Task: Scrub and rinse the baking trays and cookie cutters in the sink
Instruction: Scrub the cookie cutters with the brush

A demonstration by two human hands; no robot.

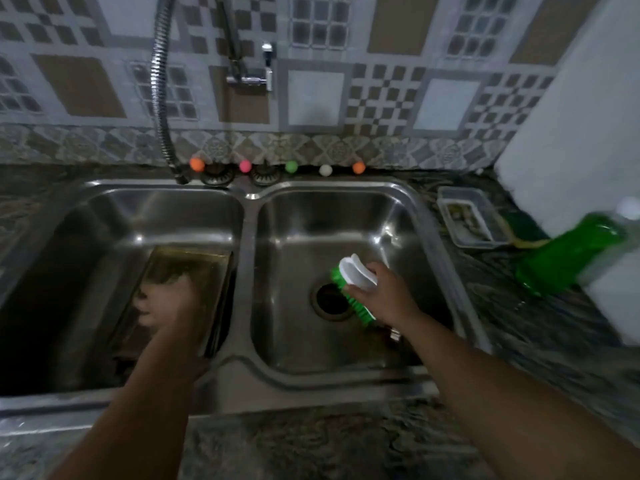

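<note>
- The left hand (166,301) lies on the baking tray (187,271) in the left basin (104,216) of the double sink; blur hides whether its fingers grip the tray or just press on it.
- The right hand (381,292) is closed around a scrub brush (351,284) with a white handle and green bristles, held over the right basin (311,223) just beside the drain (330,301).
- The tray leans tilted against the divider between the basins, well left of the brush.
- A green bottle (568,256) and a clear plastic container (467,216) stand on the counter (540,320) to the right.
</note>
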